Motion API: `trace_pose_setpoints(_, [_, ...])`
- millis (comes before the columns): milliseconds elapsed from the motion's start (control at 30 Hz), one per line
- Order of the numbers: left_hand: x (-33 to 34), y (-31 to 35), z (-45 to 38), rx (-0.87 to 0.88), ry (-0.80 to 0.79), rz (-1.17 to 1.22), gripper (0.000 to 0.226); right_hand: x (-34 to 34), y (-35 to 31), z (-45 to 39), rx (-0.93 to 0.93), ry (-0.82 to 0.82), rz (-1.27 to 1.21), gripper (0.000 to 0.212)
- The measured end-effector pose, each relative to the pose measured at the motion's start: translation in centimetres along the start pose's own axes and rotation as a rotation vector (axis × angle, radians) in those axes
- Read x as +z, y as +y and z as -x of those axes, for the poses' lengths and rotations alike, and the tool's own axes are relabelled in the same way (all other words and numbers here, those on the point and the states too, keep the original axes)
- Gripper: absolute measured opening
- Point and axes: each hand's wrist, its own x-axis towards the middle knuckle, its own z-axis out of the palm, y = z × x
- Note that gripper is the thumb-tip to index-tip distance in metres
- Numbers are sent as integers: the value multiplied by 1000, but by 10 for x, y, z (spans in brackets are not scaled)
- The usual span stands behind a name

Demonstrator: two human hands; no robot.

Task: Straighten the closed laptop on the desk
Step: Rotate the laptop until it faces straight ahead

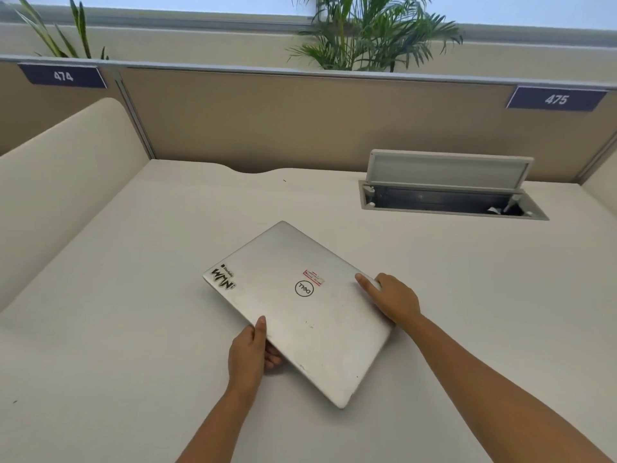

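In the middle of the desk [133, 295], the closed laptop [297, 315] sits skewed, one corner pointing away from me toward the partition and another pointing back at me. My left hand [248, 352] clasps its near-left edge, thumb on the lid and fingers curled underneath, so that side looks slightly raised off the surface. My right hand [395, 300] grips the right-hand edge, thumb flat on the lid and the other fingers wrapped round the edge, out of sight.

The danger, as I judge it, lies in how little I hold: both grips are pinches on thin edges of smooth metal. If I turn it quickly, the lid could slide from under my thumbs and the raised side would drop onto the desk. Dragging the resting corner instead of lifting it could scuff the underside. Swinging too far right could carry it toward the open cable hatch [450, 198], though that stands well apart for now.
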Motion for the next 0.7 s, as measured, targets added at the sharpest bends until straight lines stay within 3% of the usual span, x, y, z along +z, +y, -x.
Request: trace_pose_setpoints(700, [-4, 1, 24, -35, -82, -95, 51, -2, 16, 31, 26, 36, 30, 61])
